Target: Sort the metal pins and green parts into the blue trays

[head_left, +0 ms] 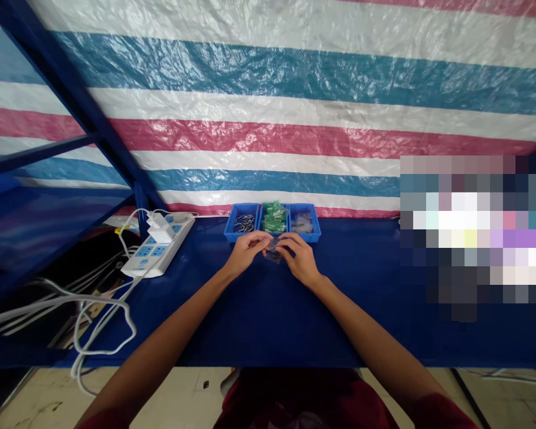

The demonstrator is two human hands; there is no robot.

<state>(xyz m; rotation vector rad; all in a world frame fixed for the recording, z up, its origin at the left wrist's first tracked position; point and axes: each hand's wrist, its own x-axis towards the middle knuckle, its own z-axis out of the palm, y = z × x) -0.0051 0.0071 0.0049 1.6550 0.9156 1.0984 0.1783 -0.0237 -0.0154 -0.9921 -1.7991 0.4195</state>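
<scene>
Between my hands is a small clear plastic bag [274,256], held just in front of the blue bins. My left hand [246,251] pinches its left side with thumb and fingers. On the other side my right hand [300,256] is closed on the bag's right edge. What lies inside the bag is too small to make out. Behind the hands stand three blue bins side by side. The left bin [228,231] has small dark and silvery metal pieces, the middle one green plastic packets [274,215], the right one clear packets [302,223].
A white power strip [158,247] with a plugged-in adapter lies on the left of the blue table [268,322]. Loose white cables [127,322] hang over the left side. A striped plastic sheet [268,140] forms the back. The right side is blurred out.
</scene>
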